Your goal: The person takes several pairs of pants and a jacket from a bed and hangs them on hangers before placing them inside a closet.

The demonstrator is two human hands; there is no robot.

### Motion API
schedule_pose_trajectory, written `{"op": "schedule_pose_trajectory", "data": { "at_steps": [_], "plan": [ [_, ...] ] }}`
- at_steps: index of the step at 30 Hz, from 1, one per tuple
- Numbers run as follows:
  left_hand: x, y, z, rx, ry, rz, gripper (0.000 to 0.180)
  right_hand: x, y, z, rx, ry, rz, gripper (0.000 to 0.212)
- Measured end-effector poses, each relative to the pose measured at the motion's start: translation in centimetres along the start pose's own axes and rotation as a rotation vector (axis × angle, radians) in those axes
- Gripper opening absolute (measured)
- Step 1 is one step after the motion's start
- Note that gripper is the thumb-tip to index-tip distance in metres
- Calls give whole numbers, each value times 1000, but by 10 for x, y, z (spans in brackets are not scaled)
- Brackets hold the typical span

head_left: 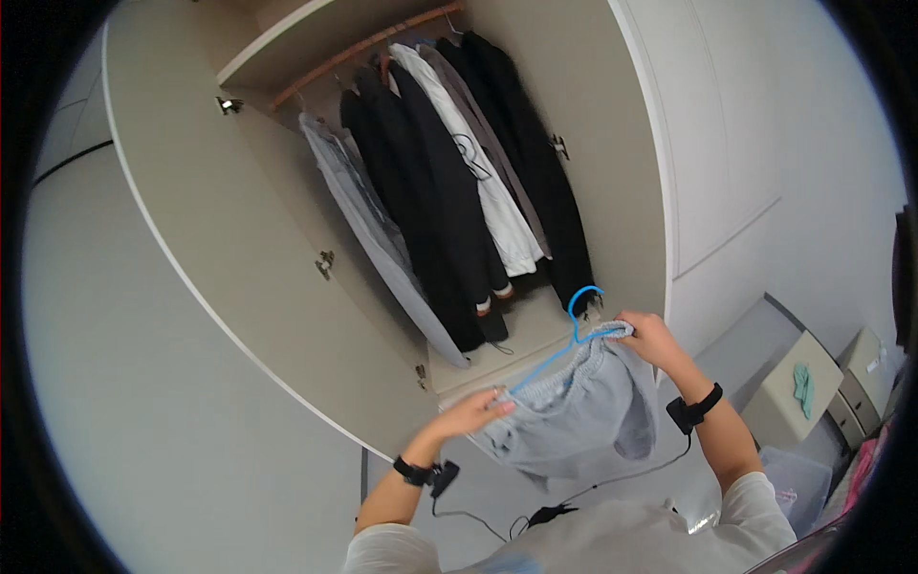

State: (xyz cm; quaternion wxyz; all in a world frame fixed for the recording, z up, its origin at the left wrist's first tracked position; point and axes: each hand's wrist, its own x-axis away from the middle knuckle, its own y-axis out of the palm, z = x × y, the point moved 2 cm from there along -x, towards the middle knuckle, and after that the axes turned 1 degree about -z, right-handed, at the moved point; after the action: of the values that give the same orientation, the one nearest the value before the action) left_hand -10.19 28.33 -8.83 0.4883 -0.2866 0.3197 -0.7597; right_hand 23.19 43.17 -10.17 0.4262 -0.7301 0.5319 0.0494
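Note:
Light grey elastic-waist shorts (574,421) hang stretched between my two hands, in front of the wardrobe opening. A blue clothes hanger (547,364) runs along their waistband with its hook pointing up, toward the wardrobe. My left hand (470,413) is closed on the left end of the waistband, by the hanger's left end. At the right end, my right hand (646,341) grips the gathered waistband over the hanger's other end. The fingertips of my right hand are partly hidden.
An open wardrobe (521,368) holds several garments on a wooden rail (363,53), among them a white shirt (478,158). Its left door (210,191) and right door (631,191) flank me. A cabinet (794,387) with a green cloth (803,387) and a clear plastic bin (789,488) stand right.

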Motion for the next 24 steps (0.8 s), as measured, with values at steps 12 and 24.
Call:
{"op": "schedule_pose_trajectory", "data": {
  "at_steps": [12, 24],
  "plan": [
    [88, -13, 106, 1065, 182, 698, 36, -93, 51, -66, -232, -281, 23, 59],
    [100, -135, 183, 619, 460, 1319, 34, -177, 79, -122, -440, -400, -40, 53]
  ]
}}
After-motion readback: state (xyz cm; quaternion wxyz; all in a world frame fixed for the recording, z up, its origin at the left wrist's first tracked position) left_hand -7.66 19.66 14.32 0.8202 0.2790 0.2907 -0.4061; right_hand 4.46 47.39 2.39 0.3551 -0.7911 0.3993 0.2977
